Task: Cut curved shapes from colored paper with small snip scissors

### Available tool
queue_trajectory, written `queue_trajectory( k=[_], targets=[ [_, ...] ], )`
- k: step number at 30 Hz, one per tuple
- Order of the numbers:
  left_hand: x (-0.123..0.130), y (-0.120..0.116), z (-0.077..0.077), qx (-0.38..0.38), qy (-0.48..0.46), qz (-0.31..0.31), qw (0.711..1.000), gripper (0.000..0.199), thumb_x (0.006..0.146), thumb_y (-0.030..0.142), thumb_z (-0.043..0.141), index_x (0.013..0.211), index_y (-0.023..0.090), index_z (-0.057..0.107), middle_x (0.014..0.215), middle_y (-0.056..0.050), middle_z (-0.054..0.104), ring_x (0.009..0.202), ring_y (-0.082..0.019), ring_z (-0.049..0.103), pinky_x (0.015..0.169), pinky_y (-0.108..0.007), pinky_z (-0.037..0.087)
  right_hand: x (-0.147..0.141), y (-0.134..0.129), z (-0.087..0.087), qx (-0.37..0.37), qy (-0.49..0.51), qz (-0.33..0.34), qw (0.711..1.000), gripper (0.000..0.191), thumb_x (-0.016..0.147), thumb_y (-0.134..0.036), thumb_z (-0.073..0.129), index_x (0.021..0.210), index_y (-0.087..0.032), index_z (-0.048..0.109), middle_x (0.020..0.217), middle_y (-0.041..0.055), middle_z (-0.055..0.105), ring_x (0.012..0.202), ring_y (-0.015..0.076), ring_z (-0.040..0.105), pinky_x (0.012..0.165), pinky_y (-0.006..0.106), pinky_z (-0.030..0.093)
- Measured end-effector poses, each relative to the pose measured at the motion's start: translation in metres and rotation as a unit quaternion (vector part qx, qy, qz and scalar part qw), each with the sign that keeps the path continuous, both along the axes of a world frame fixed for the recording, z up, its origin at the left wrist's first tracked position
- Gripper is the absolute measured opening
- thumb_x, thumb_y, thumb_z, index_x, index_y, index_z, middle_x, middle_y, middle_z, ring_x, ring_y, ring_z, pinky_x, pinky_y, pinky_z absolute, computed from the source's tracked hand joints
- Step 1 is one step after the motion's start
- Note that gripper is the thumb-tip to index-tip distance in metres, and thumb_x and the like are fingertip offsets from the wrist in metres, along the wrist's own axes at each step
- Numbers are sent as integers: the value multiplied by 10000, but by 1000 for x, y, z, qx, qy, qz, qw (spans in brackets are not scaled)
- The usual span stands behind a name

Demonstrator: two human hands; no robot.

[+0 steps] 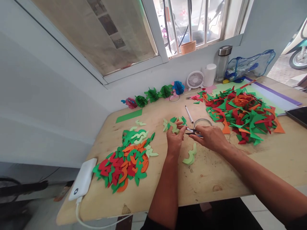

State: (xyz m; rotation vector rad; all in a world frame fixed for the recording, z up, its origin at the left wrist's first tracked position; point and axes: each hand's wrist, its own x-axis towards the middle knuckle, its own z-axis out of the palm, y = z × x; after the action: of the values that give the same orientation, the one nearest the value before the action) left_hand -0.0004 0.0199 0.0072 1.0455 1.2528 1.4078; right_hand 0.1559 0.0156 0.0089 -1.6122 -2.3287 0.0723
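My left hand [175, 139] is closed on a light green paper piece [174, 128] with a wavy edge. Scissors [191, 133] are in my right hand [211, 137], their parted blades pointing left toward my left fingertips. Whether the blades touch the paper is too small to tell. Darker green paper bits [183, 120] show just behind my left fingers. On the tabletop between my forearms lies another light green wavy cutout [190, 156]. A roll of tape [202, 120] sits just behind my right hand, and a white pen [189, 114] lies beyond the blades.
Red, orange and green cutouts [122, 163] spread at the left, near a white power bank [83, 179] with a cable. Paper scraps [242, 111] heap at the right. Paper flowers [152, 95], a small fan [195, 80] and a glass bottle [222, 65] line the wall.
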Motion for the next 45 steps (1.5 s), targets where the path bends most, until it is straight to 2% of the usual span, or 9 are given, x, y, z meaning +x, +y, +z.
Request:
queue_trajectory(
  k=[4, 9, 16, 24, 27, 30, 35, 38, 45],
  targets=[
    [-1, 0, -2, 28, 43, -11, 999, 335, 704, 274, 684, 1003, 142, 608, 771, -53, 671, 560, -99, 580, 468, -188, 418, 0, 0, -1, -5, -3, 10, 1000, 423, 876, -581, 401, 819, -205, 585, 776, 46, 705, 657, 182, 615, 527, 282, 170],
    [-1, -1, -2, 74, 102, -8, 992, 303, 725, 191, 645, 1024, 160, 602, 779, -43, 651, 730, -149, 638, 667, -261, 516, 0, 0, -1, -8, -8, 16, 1000, 424, 877, -578, 397, 814, -205, 589, 763, 49, 698, 639, 173, 600, 532, 278, 179],
    [-1, -3, -2, 108, 163, -20, 981, 272, 772, 164, 577, 1043, 174, 588, 809, -26, 625, 752, -137, 627, 749, -276, 514, -1, 1, -1, -11, -12, 15, 1000, 443, 877, -581, 389, 793, -195, 588, 754, 65, 696, 636, 177, 604, 533, 285, 185],
    [-2, -3, -6, 107, 139, -17, 984, 291, 775, 177, 588, 1066, 192, 582, 828, -37, 625, 798, -155, 621, 811, -303, 494, -1, 0, 1, -26, -9, 12, 1000, 432, 879, -573, 393, 820, -202, 606, 794, 66, 705, 670, 188, 621, 536, 283, 220],
    [-1, -2, -6, 92, 108, -4, 990, 296, 755, 184, 614, 1050, 195, 594, 810, -31, 626, 767, -146, 619, 753, -272, 498, -1, 1, 1, -38, -12, 8, 999, 426, 874, -573, 404, 830, -204, 611, 801, 68, 705, 675, 191, 623, 536, 281, 232],
    [-1, 0, -6, 59, 75, 21, 995, 310, 729, 212, 649, 1034, 183, 602, 780, -28, 627, 660, -115, 595, 595, -206, 472, -1, 1, 2, -50, -24, -7, 998, 429, 871, -581, 404, 827, -209, 613, 795, 64, 705, 671, 193, 622, 536, 275, 233],
    [0, 3, -7, 22, 30, 50, 998, 364, 683, 258, 692, 1024, 165, 606, 733, -6, 615, 450, -43, 454, 418, -160, 363, -1, 1, 4, -53, -38, -26, 997, 422, 874, -580, 399, 855, -217, 613, 808, 62, 710, 698, 203, 629, 534, 274, 227],
    [0, 3, -4, 8, 8, 51, 999, 394, 678, 262, 687, 1045, 153, 597, 742, 2, 609, 399, -19, 394, 385, -161, 337, 0, 2, 4, -60, -44, -45, 996, 397, 875, -559, 413, 867, -215, 610, 813, 62, 712, 712, 204, 634, 535, 274, 229],
    [1, 3, -8, -8, -6, 41, 999, 410, 657, 232, 688, 1046, 145, 592, 746, 2, 611, 405, -20, 403, 393, -167, 354, 4, 4, 8, -96, -72, -83, 989, 355, 891, -478, 420, 903, -189, 626, 844, 98, 711, 746, 218, 639, 574, 282, 290]
  ],
)
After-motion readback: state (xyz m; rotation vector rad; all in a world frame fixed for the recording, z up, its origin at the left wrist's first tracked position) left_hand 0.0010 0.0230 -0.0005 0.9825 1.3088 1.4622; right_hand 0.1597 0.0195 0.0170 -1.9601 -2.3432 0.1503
